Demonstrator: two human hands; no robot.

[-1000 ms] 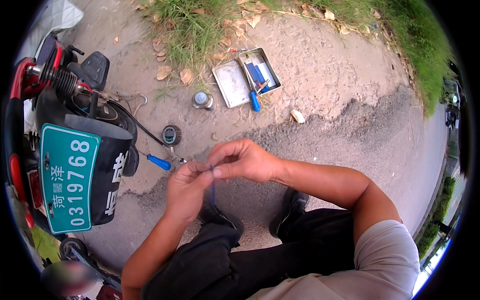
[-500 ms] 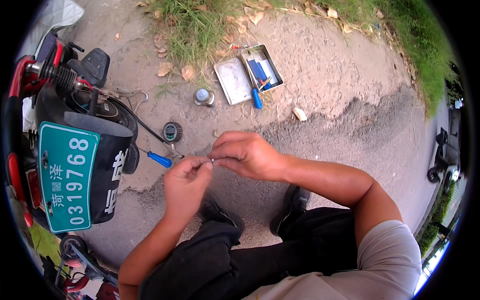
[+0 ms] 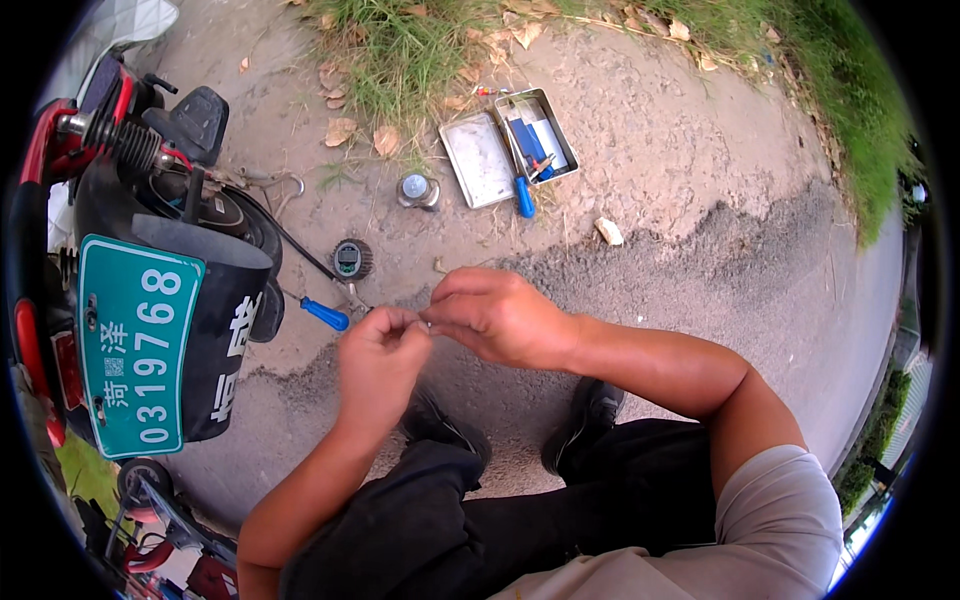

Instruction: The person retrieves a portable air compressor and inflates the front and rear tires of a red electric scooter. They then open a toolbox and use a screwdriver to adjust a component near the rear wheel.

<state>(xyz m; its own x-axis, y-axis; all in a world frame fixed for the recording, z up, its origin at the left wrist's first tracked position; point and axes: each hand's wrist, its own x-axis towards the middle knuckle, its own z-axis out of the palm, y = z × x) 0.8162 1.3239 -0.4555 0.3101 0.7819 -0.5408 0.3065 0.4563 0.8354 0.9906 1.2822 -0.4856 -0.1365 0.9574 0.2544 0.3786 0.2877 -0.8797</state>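
In front of my knees, my left hand [image 3: 382,358] and my right hand [image 3: 500,316] meet with fingers pinched together. Between the fingertips shows a tiny pale piece [image 3: 429,324], too small to name; which hand grips it I cannot tell. Just beyond my left hand, a blue-handled tool [image 3: 325,315] lies near the scooter's wheel, its far end hidden. A round gauge with a dark ribbed rim [image 3: 352,259] rests on the ground, a black hose beside it.
A motor scooter with a green plate [image 3: 140,345] stands at the left. Farther out are a small silver-topped jar [image 3: 418,190] and an open metal tin [image 3: 574,165] with blue items and another blue-handled tool [image 3: 525,198]. A pale stone [image 3: 608,231] lies right of them.
My hands stay pinched together over the same spot, their fingers shifting only slightly. The whole view has turned a little, and a parked scooter at the far right has left the picture.
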